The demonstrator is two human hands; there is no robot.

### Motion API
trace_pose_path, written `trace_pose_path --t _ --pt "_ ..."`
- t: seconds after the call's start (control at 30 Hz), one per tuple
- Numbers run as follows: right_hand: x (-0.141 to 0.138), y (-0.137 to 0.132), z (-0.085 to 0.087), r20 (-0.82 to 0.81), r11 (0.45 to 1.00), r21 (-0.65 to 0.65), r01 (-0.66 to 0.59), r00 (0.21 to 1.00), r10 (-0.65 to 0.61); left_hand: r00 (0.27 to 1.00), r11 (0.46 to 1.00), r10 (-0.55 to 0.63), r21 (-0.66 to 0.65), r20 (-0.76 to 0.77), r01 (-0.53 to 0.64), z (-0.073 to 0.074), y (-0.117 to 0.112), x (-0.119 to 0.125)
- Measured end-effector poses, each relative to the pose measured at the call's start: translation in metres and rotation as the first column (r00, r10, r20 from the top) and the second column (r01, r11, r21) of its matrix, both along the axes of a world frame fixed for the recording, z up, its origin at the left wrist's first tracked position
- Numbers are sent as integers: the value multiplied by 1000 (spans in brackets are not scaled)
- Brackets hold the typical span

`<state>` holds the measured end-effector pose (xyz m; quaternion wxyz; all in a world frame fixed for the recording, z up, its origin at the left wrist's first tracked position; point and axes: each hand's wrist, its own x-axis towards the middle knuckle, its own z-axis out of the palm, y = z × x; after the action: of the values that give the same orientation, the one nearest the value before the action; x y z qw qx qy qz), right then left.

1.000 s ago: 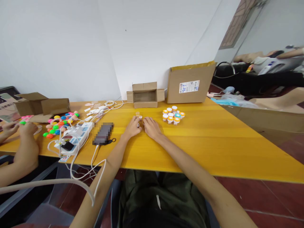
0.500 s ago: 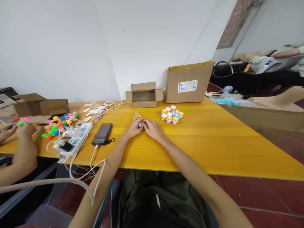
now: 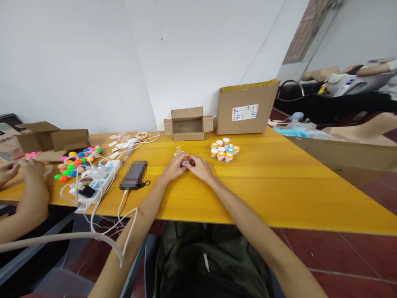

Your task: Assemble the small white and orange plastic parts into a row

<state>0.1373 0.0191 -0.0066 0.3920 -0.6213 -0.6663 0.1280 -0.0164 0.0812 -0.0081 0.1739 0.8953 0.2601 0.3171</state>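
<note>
My left hand (image 3: pixel 174 167) and my right hand (image 3: pixel 200 167) meet over the middle of the table, fingers curled around a small round clear container (image 3: pixel 185 163). Its round end faces me, and the fingers hide most of the rest. Just beyond my left fingers stands a small clear piece (image 3: pixel 178 149), partly covered by them. To the right of my hands sits a cluster of several small bottles (image 3: pixel 221 154) with white tops and orange collars; one has a teal top.
An open cardboard box (image 3: pixel 188 129) and a larger closed carton (image 3: pixel 248 109) stand along the wall. Left of my arm lie a blurred-out phone (image 3: pixel 133 175), a power strip (image 3: pixel 108 176) with cables, and colourful balls (image 3: pixel 72 167). A co-worker's hands (image 3: pixel 32 169) are at far left.
The round container has tilted slightly between my fingers and shifted a little right. My right thumb has moved over it. The co-worker's hands have moved slightly.
</note>
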Motion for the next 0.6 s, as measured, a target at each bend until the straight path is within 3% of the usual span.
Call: trace_pose_path --t 0.37,0.6 --pt "5 0 2 -85 999 -38 -10 996 7 999 997 -31 64 -44 34 3 -7 3" --pt "8 9 -9 -194 1000 -20 -13 981 9 997 999 49 11 -60 -48 3 -9 4"
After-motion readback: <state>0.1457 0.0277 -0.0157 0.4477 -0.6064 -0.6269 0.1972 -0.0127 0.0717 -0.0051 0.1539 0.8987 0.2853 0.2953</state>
